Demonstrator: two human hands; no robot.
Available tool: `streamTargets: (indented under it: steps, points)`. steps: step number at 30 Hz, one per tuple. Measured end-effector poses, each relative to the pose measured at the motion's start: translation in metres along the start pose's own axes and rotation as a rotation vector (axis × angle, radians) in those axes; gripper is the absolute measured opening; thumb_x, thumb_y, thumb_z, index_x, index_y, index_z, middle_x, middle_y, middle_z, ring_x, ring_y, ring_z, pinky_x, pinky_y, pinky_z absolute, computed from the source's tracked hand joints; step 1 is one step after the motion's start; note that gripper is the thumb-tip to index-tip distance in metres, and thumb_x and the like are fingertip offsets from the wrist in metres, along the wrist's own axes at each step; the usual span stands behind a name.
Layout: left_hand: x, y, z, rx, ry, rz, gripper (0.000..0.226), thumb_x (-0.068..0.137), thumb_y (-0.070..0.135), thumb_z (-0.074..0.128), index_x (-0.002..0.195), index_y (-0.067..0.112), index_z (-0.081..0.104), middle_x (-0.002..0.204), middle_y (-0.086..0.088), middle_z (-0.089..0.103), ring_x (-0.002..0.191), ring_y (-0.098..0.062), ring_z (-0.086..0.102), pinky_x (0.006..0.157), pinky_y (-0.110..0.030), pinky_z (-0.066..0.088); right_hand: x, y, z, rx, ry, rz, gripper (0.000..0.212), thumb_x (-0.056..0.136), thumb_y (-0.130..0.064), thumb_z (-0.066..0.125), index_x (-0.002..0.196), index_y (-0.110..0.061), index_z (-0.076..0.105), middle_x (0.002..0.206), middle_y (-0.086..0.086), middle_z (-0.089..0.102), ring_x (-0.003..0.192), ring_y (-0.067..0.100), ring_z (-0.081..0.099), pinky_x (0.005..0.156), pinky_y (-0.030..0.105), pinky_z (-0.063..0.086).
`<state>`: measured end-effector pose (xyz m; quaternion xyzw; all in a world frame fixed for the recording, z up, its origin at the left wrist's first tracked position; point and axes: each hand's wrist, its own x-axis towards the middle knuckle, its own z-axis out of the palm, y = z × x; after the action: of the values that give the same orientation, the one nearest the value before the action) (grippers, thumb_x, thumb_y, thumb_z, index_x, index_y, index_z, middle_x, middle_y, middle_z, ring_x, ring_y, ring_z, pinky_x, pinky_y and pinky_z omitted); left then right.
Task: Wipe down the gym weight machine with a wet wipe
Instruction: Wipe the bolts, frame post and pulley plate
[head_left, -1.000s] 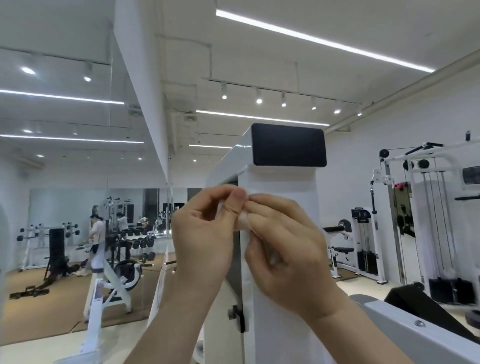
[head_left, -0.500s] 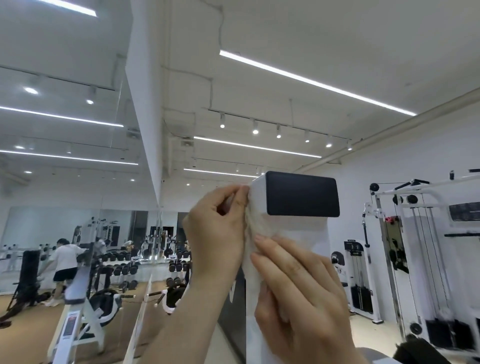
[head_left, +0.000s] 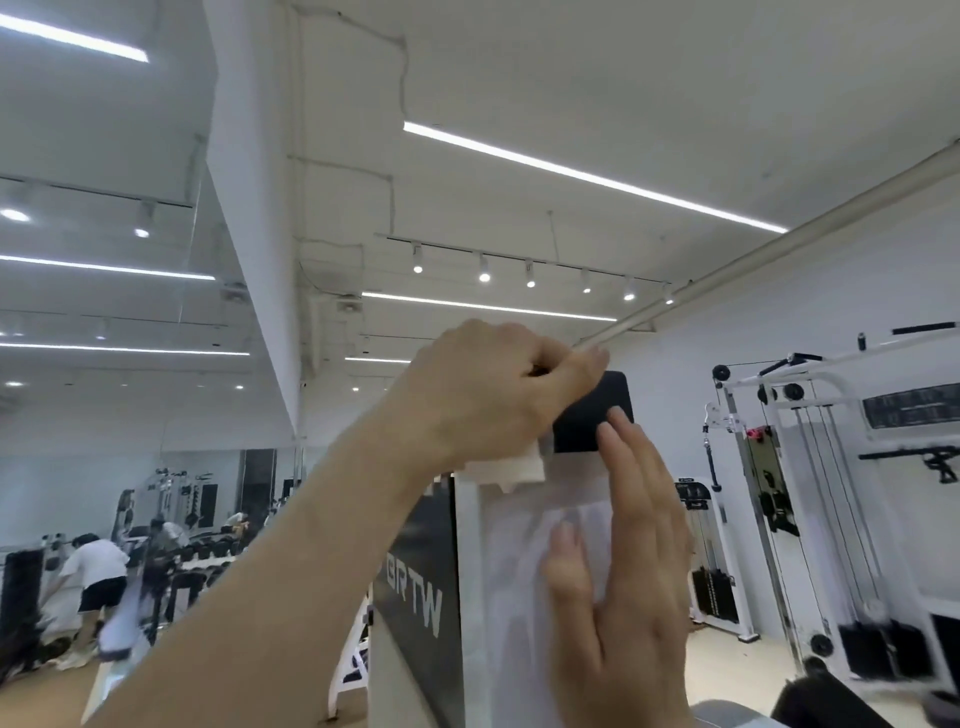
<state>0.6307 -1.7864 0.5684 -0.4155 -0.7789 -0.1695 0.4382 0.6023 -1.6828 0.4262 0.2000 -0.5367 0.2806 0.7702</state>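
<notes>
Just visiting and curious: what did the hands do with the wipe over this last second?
The left hand rose from below the black pad to the top of the white column, still gripping the wet wipe. The right hand gave up its pinch and now presses the wipe flat against the column's front. The column itself stayed put.
</notes>
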Motion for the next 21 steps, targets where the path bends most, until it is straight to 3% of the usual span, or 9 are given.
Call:
streamTargets:
  steps: [2, 4, 7, 9, 11, 13, 14, 17, 21]
  points:
    - [0.019, 0.012, -0.006, 0.244, -0.219, -0.063, 0.058, 0.092, 0.068, 0.026, 0.084, 0.031, 0.069, 0.072, 0.016, 0.064, 0.077, -0.008, 0.061, 0.071, -0.034, 0.048, 0.003, 0.001, 0.003, -0.049, -0.034, 0.009, 0.062, 0.092, -0.029, 0.04, 0.151, -0.019, 0.027, 0.159, -0.009, 0.027, 0.146, 0.013, 0.027, 0.115, 0.04, 0.027]
    - [0.032, 0.025, -0.001, 0.447, -0.291, -0.071, 0.062, 0.097, 0.065, 0.02, 0.096, 0.027, 0.069, 0.091, 0.008, 0.065, 0.09, -0.017, 0.061, 0.076, -0.035, 0.047, 0.005, 0.002, 0.006, -0.104, -0.052, 0.006, 0.065, 0.09, -0.028, 0.04, 0.152, -0.018, 0.024, 0.159, -0.01, 0.025, 0.147, 0.011, 0.024, 0.115, 0.041, 0.024]
    - [0.022, 0.023, 0.014, 0.534, 0.015, 0.008, 0.065, 0.1, 0.058, 0.016, 0.066, 0.021, 0.058, 0.064, 0.006, 0.055, 0.065, -0.013, 0.053, 0.059, -0.03, 0.037, 0.006, 0.002, 0.006, -0.157, -0.064, -0.005, 0.065, 0.088, -0.025, 0.04, 0.151, -0.012, 0.026, 0.159, 0.0, 0.029, 0.148, 0.013, 0.023, 0.115, 0.046, 0.023]
    - [-0.003, 0.01, 0.028, 0.353, 0.384, 0.124, 0.053, 0.102, 0.044, 0.025, 0.069, 0.025, 0.062, 0.066, 0.008, 0.057, 0.067, -0.015, 0.055, 0.062, -0.035, 0.045, 0.004, 0.001, 0.005, -0.176, -0.089, -0.021, 0.064, 0.09, -0.026, 0.039, 0.151, -0.011, 0.026, 0.158, 0.003, 0.03, 0.148, 0.017, 0.023, 0.115, 0.047, 0.022]
    - [-0.027, -0.001, 0.051, 0.179, 0.612, 0.197, 0.039, 0.101, 0.029, 0.035, 0.113, 0.017, 0.07, 0.107, 0.001, 0.066, 0.104, -0.018, 0.059, 0.089, -0.039, 0.05, -0.002, -0.003, 0.004, -0.165, -0.118, -0.02, 0.064, 0.09, -0.025, 0.038, 0.151, -0.01, 0.026, 0.159, 0.004, 0.029, 0.148, 0.018, 0.023, 0.116, 0.047, 0.021]
    - [-0.047, -0.003, 0.073, 0.048, 0.64, 0.136, 0.046, 0.102, 0.021, 0.034, 0.144, 0.005, 0.045, 0.148, -0.006, 0.043, 0.141, -0.021, 0.036, 0.112, -0.043, 0.036, -0.013, -0.006, 0.0, -0.125, -0.157, -0.019, 0.067, 0.084, -0.021, 0.036, 0.149, -0.008, 0.032, 0.158, 0.005, 0.03, 0.148, 0.017, 0.024, 0.116, 0.048, 0.021]
    - [-0.056, -0.002, 0.081, -0.001, 0.624, 0.111, 0.051, 0.101, 0.019, 0.033, 0.15, 0.005, 0.032, 0.159, -0.005, 0.028, 0.148, -0.021, 0.023, 0.116, -0.045, 0.032, -0.019, -0.007, -0.003, -0.092, -0.177, -0.017, 0.068, 0.081, -0.02, 0.036, 0.147, -0.007, 0.035, 0.157, 0.006, 0.032, 0.148, 0.018, 0.025, 0.116, 0.049, 0.022]
    - [-0.085, 0.001, 0.099, -0.164, 0.537, 0.009, 0.062, 0.102, 0.025, 0.031, 0.157, 0.019, 0.002, 0.165, 0.008, 0.002, 0.151, -0.011, 0.007, 0.119, -0.048, 0.024, -0.036, -0.01, -0.017, 0.003, -0.226, 0.002, 0.07, 0.074, -0.016, 0.036, 0.143, -0.006, 0.043, 0.155, 0.007, 0.036, 0.146, 0.02, 0.029, 0.113, 0.051, 0.027]
    - [-0.134, 0.003, 0.128, -0.532, 0.483, -0.286, 0.063, 0.093, 0.069, 0.025, 0.15, 0.052, 0.005, 0.159, 0.026, 0.013, 0.149, -0.005, 0.014, 0.12, -0.048, 0.02, -0.061, -0.019, -0.036, 0.072, -0.306, -0.041, 0.071, 0.069, -0.015, 0.039, 0.139, -0.014, 0.049, 0.151, 0.007, 0.042, 0.143, 0.022, 0.036, 0.109, 0.046, 0.031]
